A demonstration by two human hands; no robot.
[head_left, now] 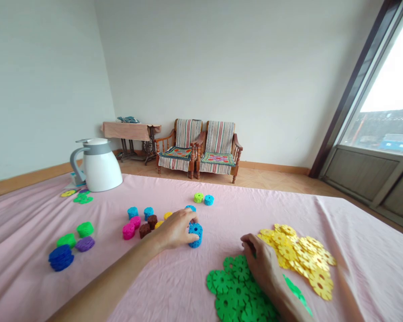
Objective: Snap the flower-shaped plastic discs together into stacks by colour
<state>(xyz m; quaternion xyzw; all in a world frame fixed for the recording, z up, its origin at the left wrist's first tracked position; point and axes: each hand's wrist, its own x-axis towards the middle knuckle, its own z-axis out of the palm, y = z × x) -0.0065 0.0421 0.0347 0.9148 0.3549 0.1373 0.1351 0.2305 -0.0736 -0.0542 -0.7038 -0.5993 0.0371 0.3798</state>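
Note:
My left hand [177, 230] reaches across the pink cloth and its fingers close around a blue stack of snowflake discs [195, 235] standing upright. My right hand [262, 264] rests palm down on a spread pile of green discs [235, 290], fingers curled at the pile's far edge; what they pinch is hidden. A pile of yellow discs [302, 257] lies just to the right of that hand. Behind my left hand stand short stacks: pink [130, 228], brown [148, 226], cyan [139, 212] and yellow [168, 215].
A white jug [99, 165] stands at the far left of the pink-covered table [195, 286], with flat discs [79, 196] beside it. Green, purple and dark blue stacks [61, 257] sit at the left. A green and a cyan stack [203, 198] stand farther back. Two armchairs line the wall.

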